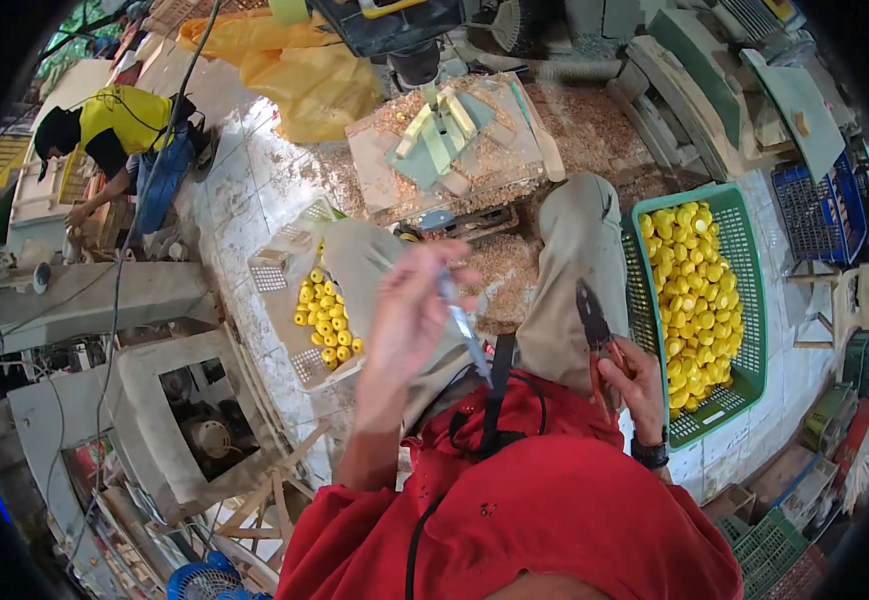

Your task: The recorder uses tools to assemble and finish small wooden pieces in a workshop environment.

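Observation:
My left hand (409,320) is raised above my lap, its fingers closed on a slim, silvery, blade-like metal piece (469,335) that points down toward me. Motion blurs both, so the exact kind of the piece does not show. In my right hand (636,385), over my right thigh, is a pair of pliers (591,315) with a dark head and red handles. The head points away from me, apart from the metal piece. Past my knees a machine spindle (417,68) hangs over a board (374,165) with pale wooden strips (436,140) fixed on it.
A green basket (744,290) of yellow discs stands at my right, a pale basket (266,277) of yellow round pieces at my left. Wood shavings (499,275) cover the floor ahead. A person (134,125) in a yellow top bends over work at the far left.

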The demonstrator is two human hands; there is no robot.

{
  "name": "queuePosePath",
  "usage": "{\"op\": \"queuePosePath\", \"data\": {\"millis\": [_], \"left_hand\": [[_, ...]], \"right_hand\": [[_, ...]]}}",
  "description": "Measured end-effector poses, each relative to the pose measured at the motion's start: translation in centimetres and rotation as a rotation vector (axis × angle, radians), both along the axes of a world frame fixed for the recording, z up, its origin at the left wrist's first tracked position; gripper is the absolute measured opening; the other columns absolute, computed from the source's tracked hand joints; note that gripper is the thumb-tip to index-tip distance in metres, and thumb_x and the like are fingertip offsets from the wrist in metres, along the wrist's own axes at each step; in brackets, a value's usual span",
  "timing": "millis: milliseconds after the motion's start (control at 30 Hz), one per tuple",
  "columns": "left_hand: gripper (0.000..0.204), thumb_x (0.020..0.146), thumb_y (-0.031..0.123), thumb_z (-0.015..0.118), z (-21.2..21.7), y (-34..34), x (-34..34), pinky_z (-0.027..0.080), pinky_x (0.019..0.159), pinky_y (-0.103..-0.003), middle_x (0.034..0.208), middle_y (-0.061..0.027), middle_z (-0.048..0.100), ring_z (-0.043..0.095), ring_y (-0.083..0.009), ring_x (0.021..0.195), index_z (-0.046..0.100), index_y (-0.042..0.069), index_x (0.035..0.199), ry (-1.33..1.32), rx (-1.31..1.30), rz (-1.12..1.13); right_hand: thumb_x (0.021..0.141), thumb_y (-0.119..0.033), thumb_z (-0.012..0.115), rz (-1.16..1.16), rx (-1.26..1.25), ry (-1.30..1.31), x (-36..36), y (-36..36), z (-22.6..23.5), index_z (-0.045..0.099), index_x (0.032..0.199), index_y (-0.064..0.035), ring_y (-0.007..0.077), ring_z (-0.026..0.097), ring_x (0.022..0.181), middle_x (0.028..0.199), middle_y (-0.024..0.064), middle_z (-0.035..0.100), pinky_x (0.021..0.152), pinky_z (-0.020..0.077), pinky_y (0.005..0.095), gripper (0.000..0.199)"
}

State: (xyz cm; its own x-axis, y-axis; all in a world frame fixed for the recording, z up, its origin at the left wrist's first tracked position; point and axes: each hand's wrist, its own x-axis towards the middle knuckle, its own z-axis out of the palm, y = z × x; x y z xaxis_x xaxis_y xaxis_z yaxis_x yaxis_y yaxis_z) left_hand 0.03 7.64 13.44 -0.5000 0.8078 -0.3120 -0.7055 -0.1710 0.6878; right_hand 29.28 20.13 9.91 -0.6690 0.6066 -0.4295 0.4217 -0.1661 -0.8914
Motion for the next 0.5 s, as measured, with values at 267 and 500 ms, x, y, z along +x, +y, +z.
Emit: {"op": "queuePosePath", "data": {"millis": [267,500], "left_hand": [[0.028,0.096,0.031,0.054,-6.8,4.8,5.2,0.049,0.075,-0.032,0.09,-0.0042,0.064,0.061,-0.0183,0.082,0.062,0.004,0.097,-0.104,-0.069,-0.022],[0.025,0.092,0.023,0.064,-8.2,5.1,1.4,0.043,0.056,-0.021,0.08,-0.0013,0.062,0.054,-0.0073,0.064,0.068,0.001,0.104,0.203,-0.252,0.283]], "right_hand": [[0.092,-0.021,0.057,0.291,0.229,0.106,-9.8,0.0,-2.1,0.052,0.128,-0.0003,0.0204,0.063,0.062,0.079,0.0094,0.066,0.059,0.0489,0.0308,0.042],[0.093,-0.018,0.053,0.062,0.288,0.428,-15.7,-0.9,-4.4,0.054,0.121,0.0015,0.0327,0.064,0.074,0.093,0.0167,0.067,0.072,0.0487,0.0385,0.034]]}}
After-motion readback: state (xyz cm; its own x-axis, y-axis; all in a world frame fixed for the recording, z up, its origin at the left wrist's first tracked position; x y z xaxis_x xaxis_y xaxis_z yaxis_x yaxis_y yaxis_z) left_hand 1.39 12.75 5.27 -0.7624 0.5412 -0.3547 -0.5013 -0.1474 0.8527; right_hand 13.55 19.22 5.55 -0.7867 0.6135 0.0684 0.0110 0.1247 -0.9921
